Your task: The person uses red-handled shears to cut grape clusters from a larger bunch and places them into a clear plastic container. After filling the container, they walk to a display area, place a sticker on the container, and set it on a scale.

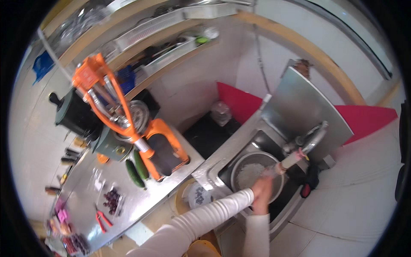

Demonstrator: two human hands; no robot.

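My left hand (257, 187) and my right hand (264, 200) are pressed together under the faucet (316, 138), both in white sleeves. They hang over the near side of a round metal basin (235, 167) in the sink (257, 139). Whitish stuff (249, 173) shows inside the basin; whether it is foam, water or food I cannot tell. A pale sleeve-like attachment (290, 160) on the spout points down at my hands. My fingers blur and overlap, so anything between them is hidden.
Left on the steel counter (144, 202) stand an orange manual juicer (167, 154) and a dark green appliance (77, 112). Two cucumbers (134, 173), grapes (112, 200) and red-handled snips (103, 221) lie there. A metal panel (305, 99) rises behind the sink.
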